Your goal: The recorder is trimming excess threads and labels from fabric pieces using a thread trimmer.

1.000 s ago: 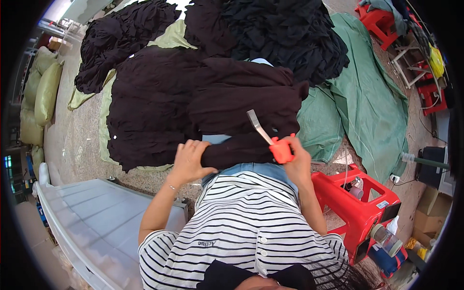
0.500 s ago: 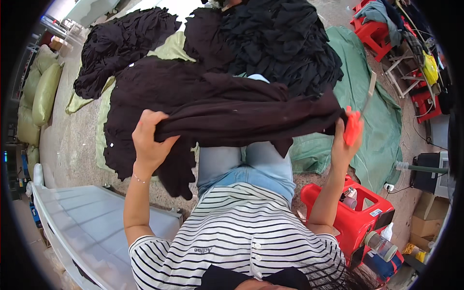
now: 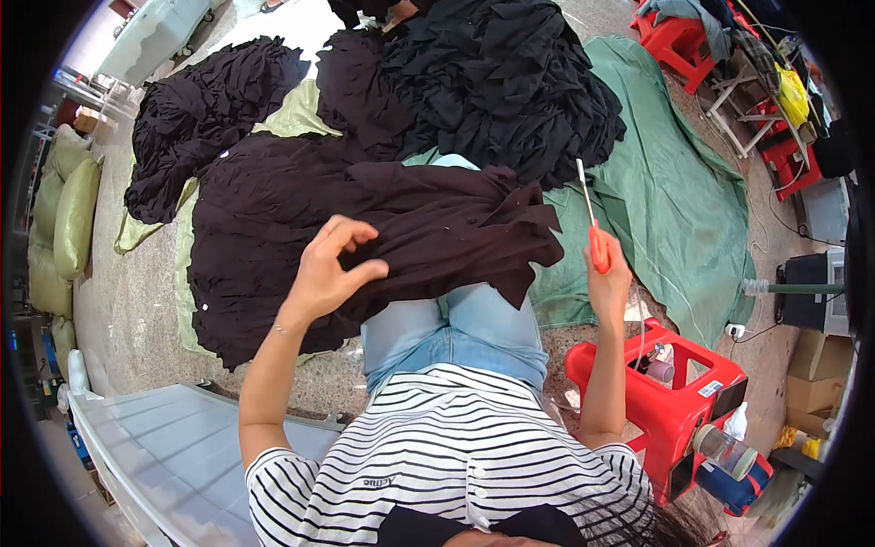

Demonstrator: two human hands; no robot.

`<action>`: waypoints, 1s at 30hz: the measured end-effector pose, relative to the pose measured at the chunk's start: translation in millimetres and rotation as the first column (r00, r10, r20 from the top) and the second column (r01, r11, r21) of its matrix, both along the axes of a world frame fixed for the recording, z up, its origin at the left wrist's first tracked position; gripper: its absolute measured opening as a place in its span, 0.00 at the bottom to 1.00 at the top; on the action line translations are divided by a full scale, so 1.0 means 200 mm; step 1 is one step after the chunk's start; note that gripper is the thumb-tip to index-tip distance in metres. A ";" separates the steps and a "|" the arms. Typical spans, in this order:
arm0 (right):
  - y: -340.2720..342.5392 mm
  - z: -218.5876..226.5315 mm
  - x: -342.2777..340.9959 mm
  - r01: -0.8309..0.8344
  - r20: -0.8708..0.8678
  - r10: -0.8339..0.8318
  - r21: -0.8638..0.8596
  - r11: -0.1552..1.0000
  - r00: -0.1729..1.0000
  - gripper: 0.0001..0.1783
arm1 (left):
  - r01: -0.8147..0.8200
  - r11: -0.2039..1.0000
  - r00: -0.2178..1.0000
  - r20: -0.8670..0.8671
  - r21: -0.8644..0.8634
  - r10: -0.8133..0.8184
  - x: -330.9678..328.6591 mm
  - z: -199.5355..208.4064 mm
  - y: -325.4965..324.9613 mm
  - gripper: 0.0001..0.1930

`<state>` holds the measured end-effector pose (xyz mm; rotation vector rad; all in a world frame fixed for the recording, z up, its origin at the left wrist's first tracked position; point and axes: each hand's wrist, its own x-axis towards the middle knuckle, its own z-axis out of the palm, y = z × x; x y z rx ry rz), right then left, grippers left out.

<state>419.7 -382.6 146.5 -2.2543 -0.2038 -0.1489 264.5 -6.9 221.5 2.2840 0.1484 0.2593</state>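
A dark brown buttoned garment [image 3: 447, 223] lies spread across my knees, on top of a low heap of the same dark cloth [image 3: 255, 255]. My left hand [image 3: 333, 269] hovers at its near edge, thumb and fingers curved apart with nothing between them. Off the garment's right end, my right hand [image 3: 609, 283] is closed around the red handle of a pair of scissors [image 3: 597, 246]. The slim silver blade points up and away from me, over the green sheet.
Beyond lie a black cloth pile [image 3: 510, 82] and a brown pile [image 3: 205, 109]. A green sheet [image 3: 674, 182] covers the floor at right. A red plastic stool [image 3: 670, 401] with bottles stands by my right elbow, a white panelled surface [image 3: 210, 428] at my left. Stuffed sacks [image 3: 77, 219] line the far left.
The garment was stretched up between both hands; now it lies down across my lap and the heap. My left hand has let go, and the right has drawn away with the scissors.
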 end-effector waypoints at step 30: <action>0.16 0.32 -0.63 -0.321 -0.159 0.289 -0.240 0.916 0.944 0.20 | 0.174 0.967 0.968 -0.147 -0.184 -0.202 0.36 -0.24 -0.26 0.21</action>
